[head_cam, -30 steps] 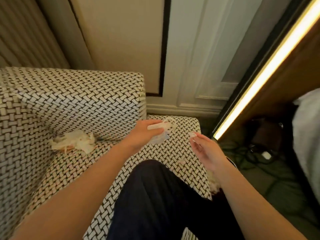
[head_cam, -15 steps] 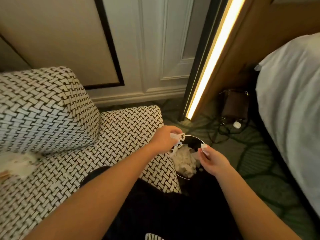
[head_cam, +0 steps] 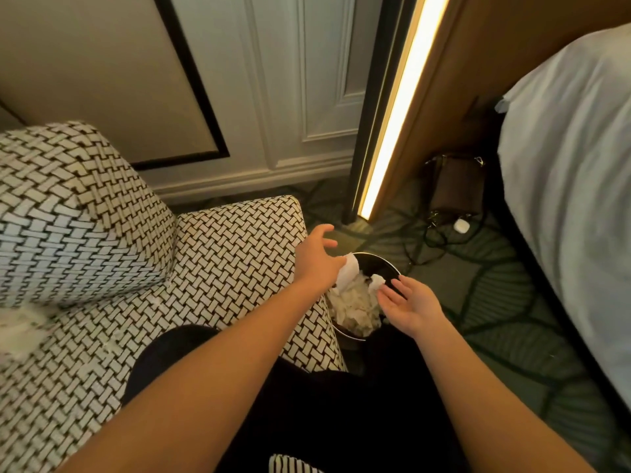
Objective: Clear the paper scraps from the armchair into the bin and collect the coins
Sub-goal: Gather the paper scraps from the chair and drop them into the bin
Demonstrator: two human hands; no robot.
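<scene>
Dark trousers fill the bottom of the view, and 2 bare arms reach out over them. Both hands hover over the bin [head_cam: 375,264] so the paper falls inside. The right hand [head_cam: 408,307] has its fingers spread apart, a small scrap [head_cam: 376,280] just off their tips. The left hand [head_cam: 316,259] is open too, with a white piece [head_cam: 348,271] dropping from it. More scraps [head_cam: 17,322] lie blurred on the armchair [head_cam: 225,254] seat, far left. I cannot see any coins.

Dim room, glaring light strip [head_cam: 392,107]
</scene>
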